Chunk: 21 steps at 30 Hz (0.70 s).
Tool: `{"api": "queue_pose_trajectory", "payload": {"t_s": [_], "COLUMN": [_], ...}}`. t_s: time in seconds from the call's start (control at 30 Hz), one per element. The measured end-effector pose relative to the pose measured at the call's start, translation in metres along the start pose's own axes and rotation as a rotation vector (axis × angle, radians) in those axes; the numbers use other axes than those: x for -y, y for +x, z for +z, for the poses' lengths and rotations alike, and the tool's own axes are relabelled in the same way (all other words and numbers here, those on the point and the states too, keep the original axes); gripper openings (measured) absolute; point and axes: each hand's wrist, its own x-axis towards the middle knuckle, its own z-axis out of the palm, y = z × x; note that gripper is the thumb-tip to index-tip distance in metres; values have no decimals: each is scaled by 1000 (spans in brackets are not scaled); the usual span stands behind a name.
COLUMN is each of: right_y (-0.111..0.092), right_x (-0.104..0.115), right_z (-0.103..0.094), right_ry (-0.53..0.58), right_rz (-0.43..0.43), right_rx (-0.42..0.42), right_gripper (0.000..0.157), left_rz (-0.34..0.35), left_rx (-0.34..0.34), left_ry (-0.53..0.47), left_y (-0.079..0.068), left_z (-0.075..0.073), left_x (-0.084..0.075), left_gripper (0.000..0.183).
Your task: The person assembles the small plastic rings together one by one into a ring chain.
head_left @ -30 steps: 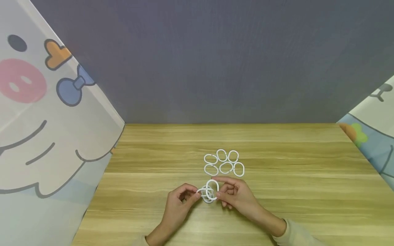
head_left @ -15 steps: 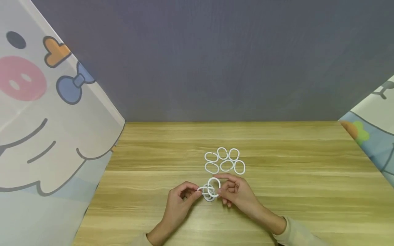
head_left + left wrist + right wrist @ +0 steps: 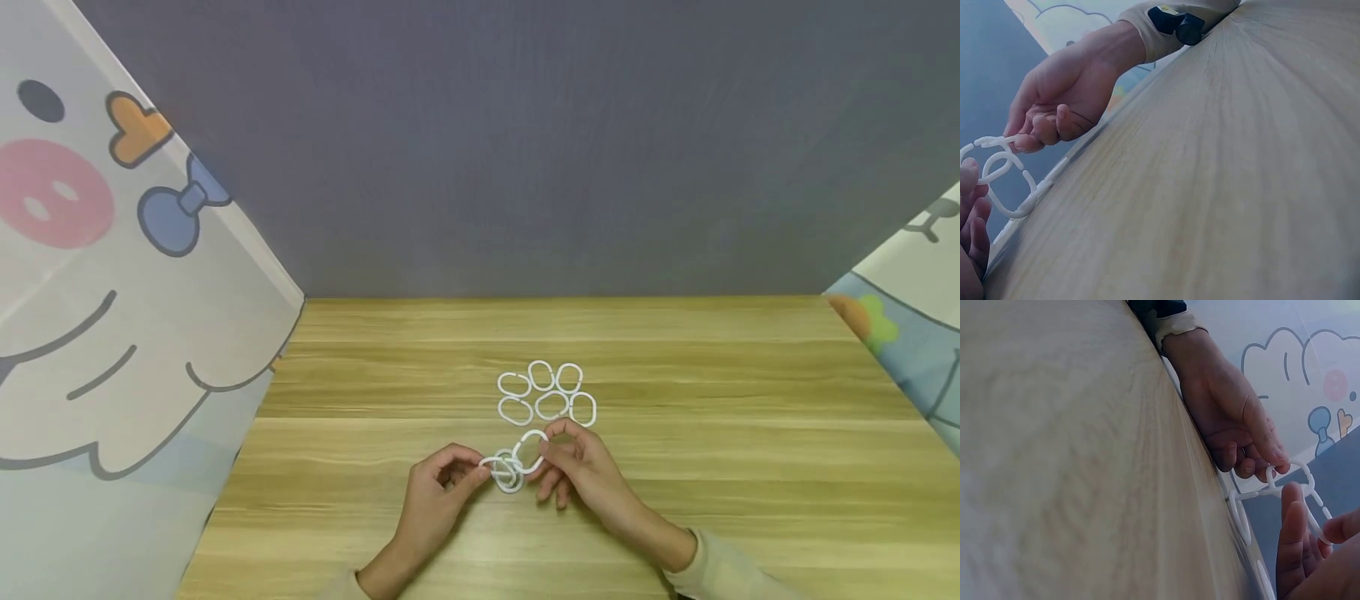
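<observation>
My left hand [image 3: 437,496] pinches a white oval plastic link [image 3: 488,459] between thumb and forefinger. Another white link [image 3: 534,432], with a gap in its side, is pinched by my right hand [image 3: 583,468] and overlaps the left one's cluster. Between the hands a further link [image 3: 510,490] hangs below them; the left wrist view shows this dangling link [image 3: 1011,215] close over the tabletop. In the right wrist view, the left hand [image 3: 1225,409] is seen across from the near right hand [image 3: 1316,565], whose fingers partly cover the links.
Several loose white links [image 3: 552,418] lie flat in two rows just beyond the hands on the wooden table [image 3: 375,392]. A grey panel [image 3: 525,167] rises behind, and cartoon-printed panels [image 3: 172,333] stand at both sides.
The right hand has shifted its grip, its link tilting and moving right and slightly up from the left-hand cluster. The left hand stays nearly in place.
</observation>
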Motion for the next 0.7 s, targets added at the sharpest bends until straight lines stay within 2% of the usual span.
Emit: {"api": "queue_pose_trajectory", "payload": {"t_s": [0.1, 0.33, 0.5, 0.7], "right_y": [-1, 0, 0, 1], "right_x": [-1, -1, 1, 1], "right_z": [2, 5, 5, 4], "right_ry": [6, -27, -30, -57], "right_rz": [-12, 2, 10, -8], "right_rx": [-17, -118, -122, -111], "right_gripper": [28, 29, 27, 25], "left_rz": [-4, -17, -5, 9], "left_rx": [-2, -23, -9, 36], "left_ry": [-4, -8, 1, 7], "left_y": [-1, -2, -1, 0], "left_z": [-1, 0, 0, -1], "left_x": [-1, -2, -2, -1], "left_gripper": [10, 10, 7, 11]}}
